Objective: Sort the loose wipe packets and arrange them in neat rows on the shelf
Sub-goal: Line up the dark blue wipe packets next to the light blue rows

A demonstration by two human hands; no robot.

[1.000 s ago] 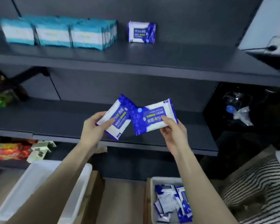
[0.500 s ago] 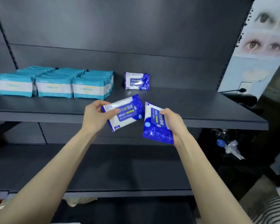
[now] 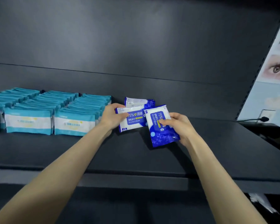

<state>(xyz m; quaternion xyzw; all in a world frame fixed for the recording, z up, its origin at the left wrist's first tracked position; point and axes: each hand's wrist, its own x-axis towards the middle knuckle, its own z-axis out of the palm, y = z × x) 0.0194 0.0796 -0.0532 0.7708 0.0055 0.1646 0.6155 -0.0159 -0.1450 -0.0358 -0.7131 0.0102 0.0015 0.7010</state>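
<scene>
Head view: the shelf (image 3: 217,151) has its front lip crossing under my forearms, and dark shelf surface shows right of my hands, out toward the poster (image 3: 275,70). My left hand (image 3: 111,118) grips the left packet (image 3: 132,120) by its end. My right hand (image 3: 179,126) clamps the right packet (image 3: 162,133), which is turned on end. Both are over the shelf's back; I can't tell if they touch it. A back packet (image 3: 139,101) stands half hidden behind them. Teal packs (image 3: 47,113) fill rows at left, the leftmost cut off.
</scene>
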